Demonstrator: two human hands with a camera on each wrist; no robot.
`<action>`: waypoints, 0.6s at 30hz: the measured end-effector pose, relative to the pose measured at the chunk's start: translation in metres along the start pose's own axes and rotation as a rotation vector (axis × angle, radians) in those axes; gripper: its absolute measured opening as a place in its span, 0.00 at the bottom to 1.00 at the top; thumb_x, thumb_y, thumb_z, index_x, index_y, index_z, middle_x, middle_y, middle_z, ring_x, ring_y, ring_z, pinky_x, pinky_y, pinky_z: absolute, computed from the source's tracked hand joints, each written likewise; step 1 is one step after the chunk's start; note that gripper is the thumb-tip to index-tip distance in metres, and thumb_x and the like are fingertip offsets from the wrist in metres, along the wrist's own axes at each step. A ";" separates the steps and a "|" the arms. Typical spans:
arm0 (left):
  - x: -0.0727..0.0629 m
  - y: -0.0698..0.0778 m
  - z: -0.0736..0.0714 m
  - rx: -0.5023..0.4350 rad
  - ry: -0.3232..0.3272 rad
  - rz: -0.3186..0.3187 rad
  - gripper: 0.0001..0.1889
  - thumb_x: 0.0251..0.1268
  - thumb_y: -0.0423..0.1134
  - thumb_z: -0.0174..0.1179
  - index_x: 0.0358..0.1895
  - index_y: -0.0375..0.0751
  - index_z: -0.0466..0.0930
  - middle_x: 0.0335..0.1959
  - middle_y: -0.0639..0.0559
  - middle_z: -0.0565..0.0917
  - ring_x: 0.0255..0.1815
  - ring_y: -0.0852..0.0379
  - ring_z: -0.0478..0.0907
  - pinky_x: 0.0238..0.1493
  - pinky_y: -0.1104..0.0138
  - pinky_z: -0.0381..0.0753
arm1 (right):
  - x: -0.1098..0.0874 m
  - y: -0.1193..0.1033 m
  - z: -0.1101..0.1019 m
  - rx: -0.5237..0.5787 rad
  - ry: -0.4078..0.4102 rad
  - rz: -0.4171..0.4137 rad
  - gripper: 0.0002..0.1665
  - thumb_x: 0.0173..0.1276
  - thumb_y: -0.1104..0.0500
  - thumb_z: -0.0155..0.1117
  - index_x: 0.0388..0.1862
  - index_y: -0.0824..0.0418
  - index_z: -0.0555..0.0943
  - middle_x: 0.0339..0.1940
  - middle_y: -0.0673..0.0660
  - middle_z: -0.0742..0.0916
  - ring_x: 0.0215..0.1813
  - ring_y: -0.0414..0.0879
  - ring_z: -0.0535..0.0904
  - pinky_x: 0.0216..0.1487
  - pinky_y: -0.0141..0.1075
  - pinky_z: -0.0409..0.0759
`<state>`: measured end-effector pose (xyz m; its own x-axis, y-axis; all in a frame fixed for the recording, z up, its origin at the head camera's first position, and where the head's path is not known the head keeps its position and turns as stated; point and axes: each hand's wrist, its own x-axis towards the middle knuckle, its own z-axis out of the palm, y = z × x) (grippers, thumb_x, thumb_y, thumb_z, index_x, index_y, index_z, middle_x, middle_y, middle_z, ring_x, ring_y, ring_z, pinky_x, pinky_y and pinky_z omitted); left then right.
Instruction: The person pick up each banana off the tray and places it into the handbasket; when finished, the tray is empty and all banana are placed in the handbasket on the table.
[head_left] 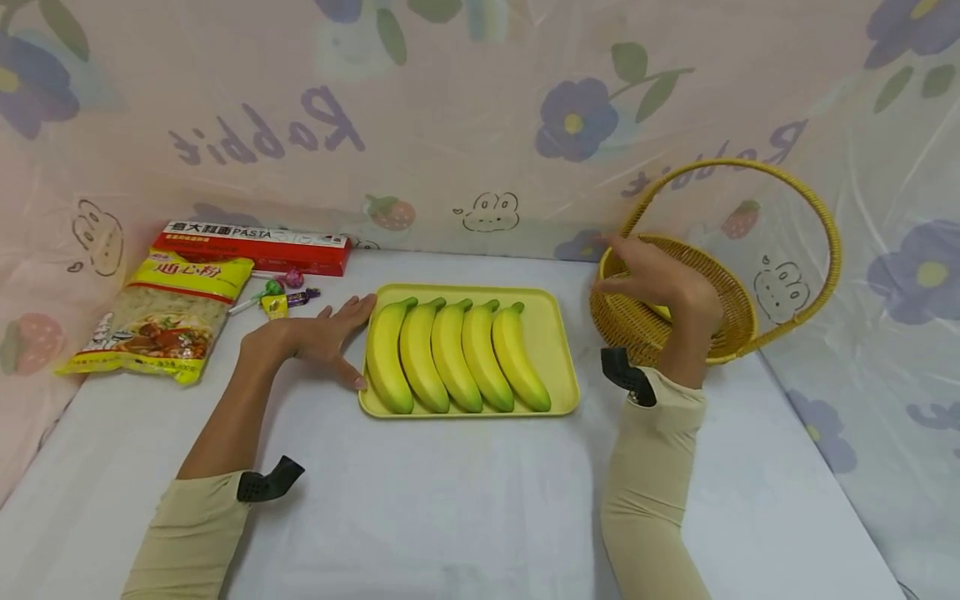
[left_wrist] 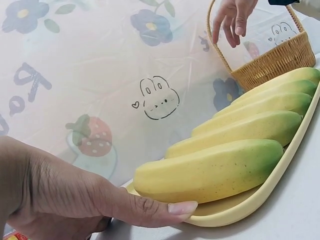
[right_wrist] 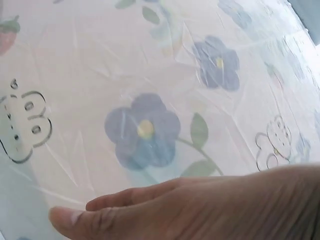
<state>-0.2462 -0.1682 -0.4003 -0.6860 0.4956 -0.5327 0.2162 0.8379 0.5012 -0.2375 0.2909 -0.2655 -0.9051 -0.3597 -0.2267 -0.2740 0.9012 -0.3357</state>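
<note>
Several yellow bananas (head_left: pixel 455 358) with green tips lie side by side on a pale yellow tray (head_left: pixel 558 350). At the tray's left edge my left hand (head_left: pixel 322 337) is spread, thumb and fingertips right at the rim. The left wrist view shows that thumb (left_wrist: pixel 182 207) lying along the rim beside the nearest banana (left_wrist: pixel 210 170). Over a woven basket (head_left: pixel 637 333) on the right hovers my right hand (head_left: pixel 660 279), its fingers loosely extended and holding nothing. Something yellow (head_left: pixel 662 312) shows inside the basket, mostly hidden by this hand and wrist.
The basket's tall arched handle (head_left: pixel 832 250) rises on the right. At the back left lie a red PASTA box (head_left: pixel 270 250), a yellow food bag (head_left: pixel 165 317) and several small candies (head_left: pixel 276 296). A printed curtain (head_left: pixel 450 125) hangs behind the white table.
</note>
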 end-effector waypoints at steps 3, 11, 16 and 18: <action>0.000 0.000 0.000 -0.004 0.000 -0.008 0.78 0.46 0.64 0.79 0.86 0.48 0.24 0.88 0.37 0.28 0.86 0.25 0.26 0.81 0.28 0.32 | 0.008 -0.012 0.005 0.024 -0.052 -0.008 0.43 0.78 0.53 0.64 0.83 0.64 0.58 0.73 0.71 0.76 0.72 0.66 0.72 0.74 0.64 0.72; 0.002 -0.001 0.001 0.002 0.001 0.030 0.77 0.47 0.62 0.80 0.86 0.44 0.25 0.88 0.37 0.29 0.88 0.33 0.25 0.84 0.34 0.28 | 0.026 -0.037 0.017 0.001 -0.225 0.043 0.40 0.80 0.49 0.62 0.82 0.61 0.61 0.71 0.72 0.78 0.73 0.65 0.75 0.72 0.61 0.76; 0.003 -0.002 0.000 0.012 0.004 0.040 0.77 0.47 0.62 0.80 0.86 0.43 0.24 0.88 0.36 0.29 0.88 0.32 0.25 0.84 0.33 0.29 | 0.039 -0.049 0.026 -0.091 -0.314 0.052 0.39 0.78 0.47 0.62 0.78 0.68 0.68 0.73 0.70 0.78 0.68 0.63 0.80 0.72 0.58 0.77; 0.004 -0.002 0.000 0.018 0.007 0.051 0.78 0.47 0.62 0.80 0.85 0.42 0.25 0.88 0.36 0.29 0.88 0.33 0.25 0.85 0.34 0.28 | 0.045 -0.054 0.030 -0.097 -0.355 0.063 0.40 0.78 0.46 0.63 0.78 0.68 0.68 0.75 0.69 0.76 0.64 0.62 0.84 0.71 0.57 0.78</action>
<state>-0.2494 -0.1681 -0.4038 -0.6786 0.5365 -0.5018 0.2638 0.8155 0.5152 -0.2537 0.2185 -0.2850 -0.7568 -0.3491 -0.5526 -0.2665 0.9368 -0.2268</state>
